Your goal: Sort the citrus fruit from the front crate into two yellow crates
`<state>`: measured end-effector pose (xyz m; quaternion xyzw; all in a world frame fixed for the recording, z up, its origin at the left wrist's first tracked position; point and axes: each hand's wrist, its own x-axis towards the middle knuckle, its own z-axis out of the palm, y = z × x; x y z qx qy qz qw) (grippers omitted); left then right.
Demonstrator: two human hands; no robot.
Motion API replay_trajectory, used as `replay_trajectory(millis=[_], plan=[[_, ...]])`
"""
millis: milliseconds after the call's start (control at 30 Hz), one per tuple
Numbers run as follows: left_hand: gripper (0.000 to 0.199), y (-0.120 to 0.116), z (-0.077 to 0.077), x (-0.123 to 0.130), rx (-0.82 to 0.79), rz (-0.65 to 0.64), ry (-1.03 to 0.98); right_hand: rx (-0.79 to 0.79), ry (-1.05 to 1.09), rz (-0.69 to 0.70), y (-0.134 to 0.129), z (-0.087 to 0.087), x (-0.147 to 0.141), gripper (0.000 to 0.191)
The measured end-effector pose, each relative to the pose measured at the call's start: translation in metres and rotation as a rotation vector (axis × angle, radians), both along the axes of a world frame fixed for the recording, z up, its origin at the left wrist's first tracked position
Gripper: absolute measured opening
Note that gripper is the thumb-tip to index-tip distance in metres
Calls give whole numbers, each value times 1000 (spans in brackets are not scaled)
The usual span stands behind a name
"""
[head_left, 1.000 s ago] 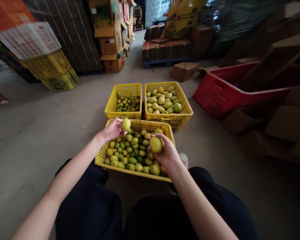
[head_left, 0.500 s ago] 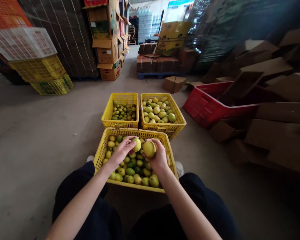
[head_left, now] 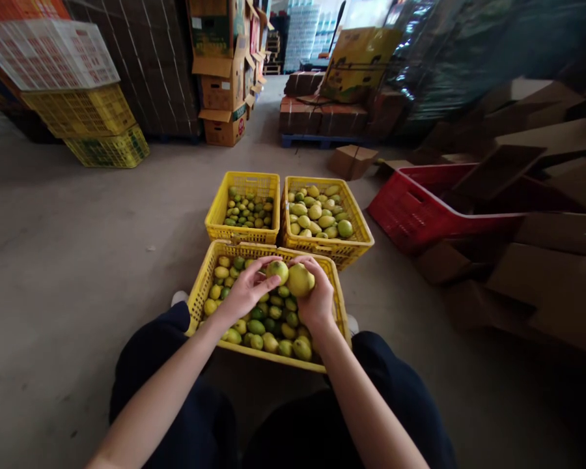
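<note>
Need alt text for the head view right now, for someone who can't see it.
Over a yellow crate of green and yellow fruit, the left hand holds a small yellow-green fruit close beside a larger yellowish fruit in the right hand. Two more yellow crates of fruit stand just beyond; a red crate sits at right among cardboard.

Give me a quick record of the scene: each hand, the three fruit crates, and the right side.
Left hand: holds a yellow-green fruit
Right hand: holds a larger yellow fruit
Near crate: yellow, below both hands, many green and yellow fruits
Far left crate: yellow, small fruits
Far right crate: yellow, mostly larger fruits
Right side: red crate, cardboard
</note>
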<state>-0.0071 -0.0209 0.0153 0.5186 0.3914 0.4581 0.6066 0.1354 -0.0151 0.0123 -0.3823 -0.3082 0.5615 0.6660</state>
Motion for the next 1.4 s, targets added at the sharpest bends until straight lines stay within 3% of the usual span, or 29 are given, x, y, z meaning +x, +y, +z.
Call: replay_trajectory(millis=[200,367,467,567,733,933,1133,1400], plan=[[42,6,-1,-6,-57,95,-104,-214,174,345,-4,6,1,29],[37,10,0,-8,-184,146,-181,-324,256,409,-6,8,0,21],[33,12,-4,-9,-237,192,-209,-357,275,408,-3,10,2,13],[27,14,-7,-10,-278,227,-220,-320,317,317,3,10,5,9],[30,10,-5,-7,-263,175,-204,-267,318,185,7,5,8,14],[37,9,-4,-5,-210,127,-229,-178,156,195,4,-2,7,34],[27,10,6,-15,-152,132,-271,-103,-109,277,-1,7,8,44],[20,8,14,-14,-205,86,-378,-64,-83,277,-8,10,1,42]])
